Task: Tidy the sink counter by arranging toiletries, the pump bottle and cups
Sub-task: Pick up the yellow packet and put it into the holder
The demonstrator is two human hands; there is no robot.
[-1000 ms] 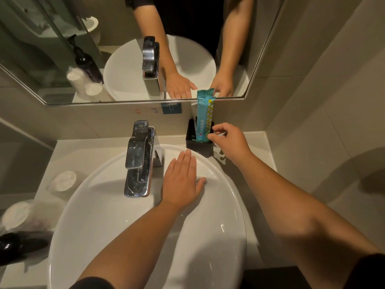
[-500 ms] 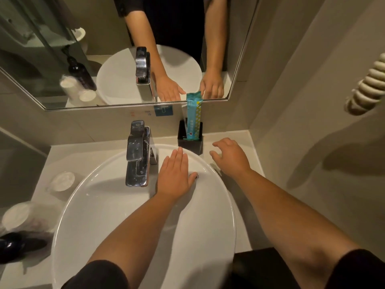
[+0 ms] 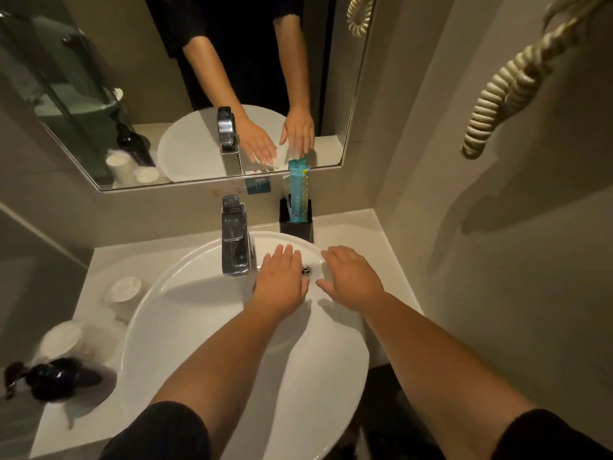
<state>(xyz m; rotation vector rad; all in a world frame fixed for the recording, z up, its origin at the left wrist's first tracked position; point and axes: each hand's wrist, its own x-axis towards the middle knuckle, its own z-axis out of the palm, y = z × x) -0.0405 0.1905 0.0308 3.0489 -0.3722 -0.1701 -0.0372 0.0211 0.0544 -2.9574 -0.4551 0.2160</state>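
At far left on the surface (image 3: 99, 260) I see the dark pump bottle (image 3: 58, 378), two white wrapped cups (image 3: 63, 336) (image 3: 124, 288) behind it, all beside the white basin (image 3: 185, 327). The chrome tap (image 3: 235, 239) stands at the basin's back. My left hand (image 3: 282, 280) lies flat, fingers (image 3: 286, 255) spread and holding nothing. The black holder (image 3: 296, 222) with the teal packet (image 3: 298, 194) stands upright by the wall. My right hand (image 3: 353, 282) lies flat too, empty.
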